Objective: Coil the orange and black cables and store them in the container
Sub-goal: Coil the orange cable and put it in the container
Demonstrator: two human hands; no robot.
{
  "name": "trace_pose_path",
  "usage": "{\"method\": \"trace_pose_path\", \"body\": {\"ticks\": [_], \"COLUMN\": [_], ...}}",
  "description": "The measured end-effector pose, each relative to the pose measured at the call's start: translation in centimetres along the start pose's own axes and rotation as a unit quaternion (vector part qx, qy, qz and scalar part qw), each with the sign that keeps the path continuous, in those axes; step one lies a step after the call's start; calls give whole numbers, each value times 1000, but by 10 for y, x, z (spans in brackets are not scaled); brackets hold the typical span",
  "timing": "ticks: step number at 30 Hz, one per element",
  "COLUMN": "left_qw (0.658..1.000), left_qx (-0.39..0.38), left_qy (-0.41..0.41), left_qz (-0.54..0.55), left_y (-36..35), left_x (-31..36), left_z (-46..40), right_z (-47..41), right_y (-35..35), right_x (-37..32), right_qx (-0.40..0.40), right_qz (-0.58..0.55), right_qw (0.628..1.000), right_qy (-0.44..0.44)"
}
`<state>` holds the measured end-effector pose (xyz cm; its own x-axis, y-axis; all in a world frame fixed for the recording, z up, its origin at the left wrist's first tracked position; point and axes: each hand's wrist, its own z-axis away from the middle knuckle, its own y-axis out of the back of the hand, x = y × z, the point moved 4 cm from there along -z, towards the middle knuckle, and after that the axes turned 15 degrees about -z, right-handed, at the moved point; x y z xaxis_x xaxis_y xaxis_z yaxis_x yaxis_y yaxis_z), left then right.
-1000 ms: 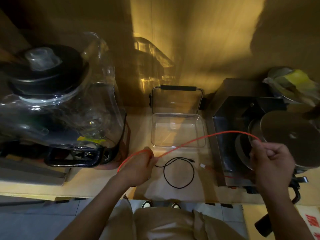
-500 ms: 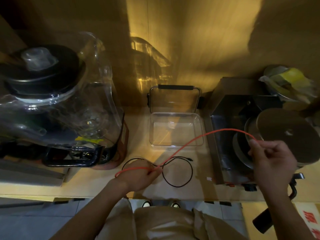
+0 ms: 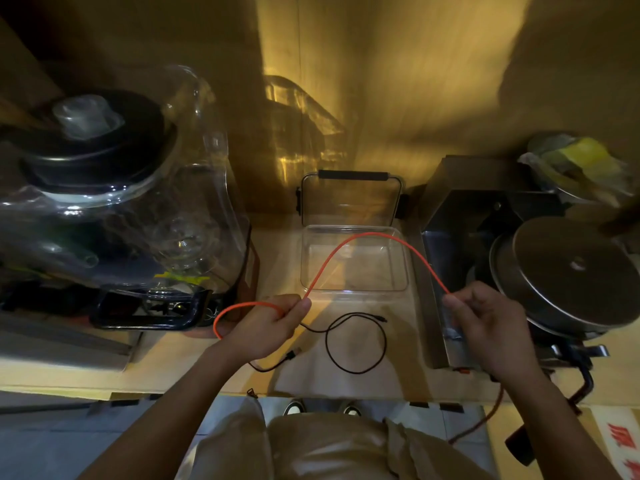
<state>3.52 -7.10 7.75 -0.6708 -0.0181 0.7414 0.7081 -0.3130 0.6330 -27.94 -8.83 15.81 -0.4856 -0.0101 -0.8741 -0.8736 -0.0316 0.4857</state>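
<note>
Between both hands, thin orange cable (image 3: 372, 234) arched, loop at left

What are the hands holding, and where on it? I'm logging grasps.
Both hold the thin orange cable: left hand pinches it beside a loop, right hand pinches farther along.

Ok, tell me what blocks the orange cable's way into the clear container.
Nothing visible. The orange cable, held by left hand and right hand, arcs above the open, empty container.
</note>
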Motion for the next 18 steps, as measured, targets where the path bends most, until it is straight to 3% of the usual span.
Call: {"method": "trace_pose_path", "body": {"ticks": [4, 11, 15, 18], "left_qw": [993, 916, 914, 953], "left_qx": [-42, -170, -171, -117], "left_qy": [32, 63, 109, 159], "left_qz": [104, 357, 352, 230], "left_y": [5, 10, 6, 7], "left_x": [7, 19, 24, 24], "left_z": [1, -4, -6, -6], "right_z": [-1, -3, 0, 2], "right_y": [2, 6, 5, 8], "right_x": [3, 1, 0, -5], "right_qx": [-5, -62, -57, -43], "right_qz": [-12, -182, -212, -229], "right_qw": [1000, 981, 975, 972], "right_qy": [0, -37, -36, -35]}}
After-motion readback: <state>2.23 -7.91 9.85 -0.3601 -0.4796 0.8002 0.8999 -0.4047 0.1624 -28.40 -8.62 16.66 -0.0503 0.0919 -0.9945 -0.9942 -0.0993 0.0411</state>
